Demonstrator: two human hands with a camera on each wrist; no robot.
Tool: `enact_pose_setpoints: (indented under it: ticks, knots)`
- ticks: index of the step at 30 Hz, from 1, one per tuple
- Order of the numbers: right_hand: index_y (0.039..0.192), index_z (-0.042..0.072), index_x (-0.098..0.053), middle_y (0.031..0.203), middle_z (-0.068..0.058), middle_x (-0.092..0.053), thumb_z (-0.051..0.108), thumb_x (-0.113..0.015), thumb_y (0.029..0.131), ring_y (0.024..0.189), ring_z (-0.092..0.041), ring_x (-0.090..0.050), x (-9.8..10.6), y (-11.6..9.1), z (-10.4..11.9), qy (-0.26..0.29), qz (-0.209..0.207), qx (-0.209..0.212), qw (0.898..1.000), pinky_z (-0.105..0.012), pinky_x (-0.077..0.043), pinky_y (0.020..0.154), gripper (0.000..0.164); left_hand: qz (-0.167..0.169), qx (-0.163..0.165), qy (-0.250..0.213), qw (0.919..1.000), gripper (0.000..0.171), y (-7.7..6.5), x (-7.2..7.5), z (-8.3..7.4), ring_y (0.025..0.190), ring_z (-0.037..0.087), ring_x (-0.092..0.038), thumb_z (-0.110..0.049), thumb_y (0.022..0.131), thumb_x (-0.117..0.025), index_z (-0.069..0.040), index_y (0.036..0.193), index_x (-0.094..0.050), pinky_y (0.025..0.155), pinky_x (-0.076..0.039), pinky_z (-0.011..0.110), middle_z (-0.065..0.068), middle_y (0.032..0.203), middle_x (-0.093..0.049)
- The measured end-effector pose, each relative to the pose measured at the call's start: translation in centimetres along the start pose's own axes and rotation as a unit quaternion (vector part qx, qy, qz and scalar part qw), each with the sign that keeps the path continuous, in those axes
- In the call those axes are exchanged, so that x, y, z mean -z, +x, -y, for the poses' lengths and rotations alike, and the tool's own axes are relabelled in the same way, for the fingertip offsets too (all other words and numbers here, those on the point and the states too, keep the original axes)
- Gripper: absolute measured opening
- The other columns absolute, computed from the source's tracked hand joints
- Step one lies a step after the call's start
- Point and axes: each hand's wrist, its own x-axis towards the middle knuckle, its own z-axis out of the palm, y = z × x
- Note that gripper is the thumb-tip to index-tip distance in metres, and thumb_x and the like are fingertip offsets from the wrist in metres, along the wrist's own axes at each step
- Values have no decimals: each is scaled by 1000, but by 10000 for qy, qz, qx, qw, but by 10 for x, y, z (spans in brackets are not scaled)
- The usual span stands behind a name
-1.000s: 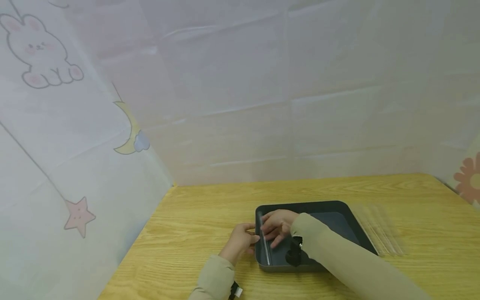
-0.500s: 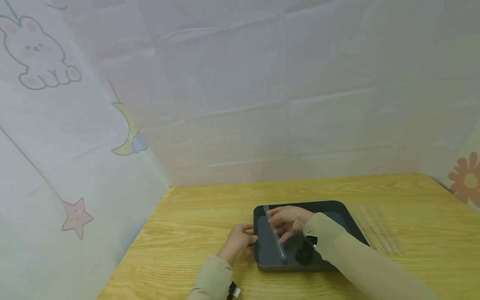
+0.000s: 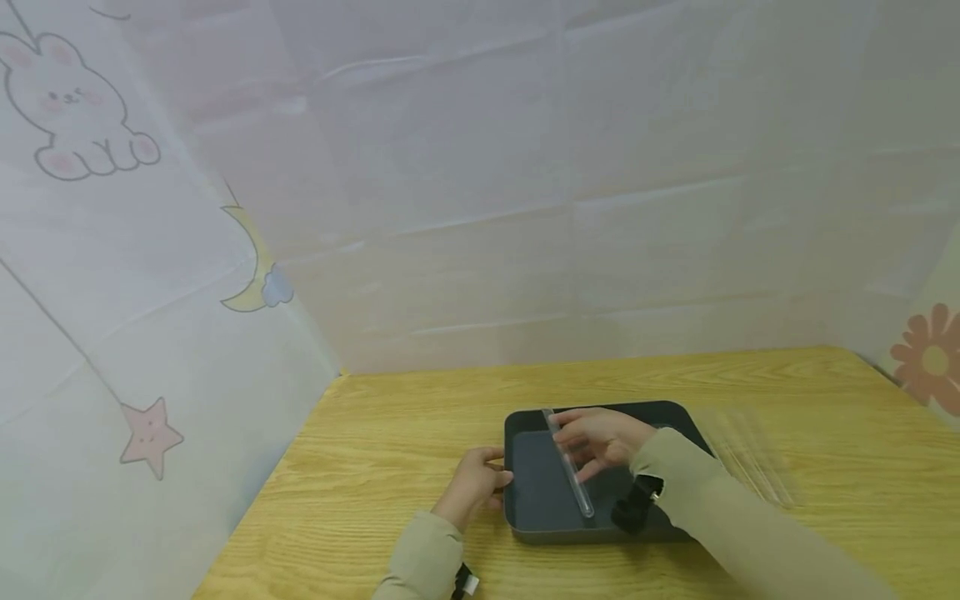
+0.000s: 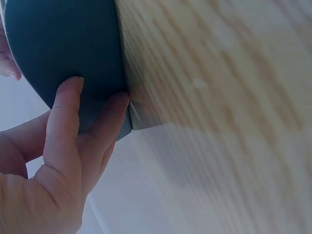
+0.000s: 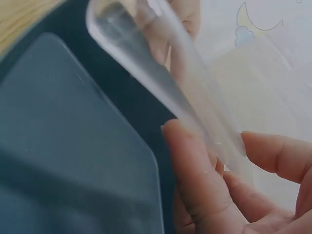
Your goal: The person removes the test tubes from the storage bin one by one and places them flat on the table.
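Note:
My right hand pinches a clear test tube between thumb and fingertips. In the head view the test tube slants over the dark grey tray, its rounded end toward me and its other end by the far rim. Whether it touches the tray's floor cannot be told. My left hand is at the tray's left side. In the left wrist view, the left fingers are extended and press flat against the outer wall of the tray.
Several clear tubes lie side by side on the wooden table, just right of the tray. A pale printed sheet hangs behind the table and along its left side.
My right hand has carried the test tube rightward, from beside the tray's left wall toward its middle. My left hand keeps its place on the tray's left side.

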Motion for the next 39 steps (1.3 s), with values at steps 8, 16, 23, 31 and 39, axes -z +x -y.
enact_pose_setpoints:
  ticks: [8,16,23,31,39]
  knots:
    - [149,0,-31,108,-17,-53,5,-56,96,82,-25,-53,9,-8,-1,80,-6,31,10000,-37,-54,61,59,1,28,-18,10000,40,2,0,0,83,26,-67,9,92,-59,10,131,-53,63,-56,35,15,97,-64]
    - [151,1,-28,112,-17,-52,6,-57,96,84,-25,-53,23,-18,-1,140,51,119,9998,-39,-55,64,62,32,8,-123,9999,41,2,1,1,84,27,-68,9,92,-58,11,132,-51,64,-57,36,16,98,-64]
    - [152,1,-24,122,-21,-49,8,-56,97,94,-28,-53,33,-24,-3,89,117,168,9998,-41,-54,68,65,52,31,-197,9998,41,2,1,1,85,27,-67,9,92,-57,11,133,-50,66,-57,38,17,100,-63]
    - [153,1,-20,126,-22,-47,9,-55,98,97,-29,-52,47,-31,-10,67,105,114,9999,-45,-54,72,66,122,19,-202,9997,42,1,1,2,86,28,-67,9,92,-58,11,133,-50,67,-58,38,17,100,-64]
    - [153,-1,-19,112,-14,-53,10,-55,98,80,-21,-53,55,-38,-13,12,176,268,9995,-38,-54,65,67,91,36,-200,9998,41,0,0,1,85,27,-67,9,92,-57,12,133,-50,65,-58,38,18,100,-63]
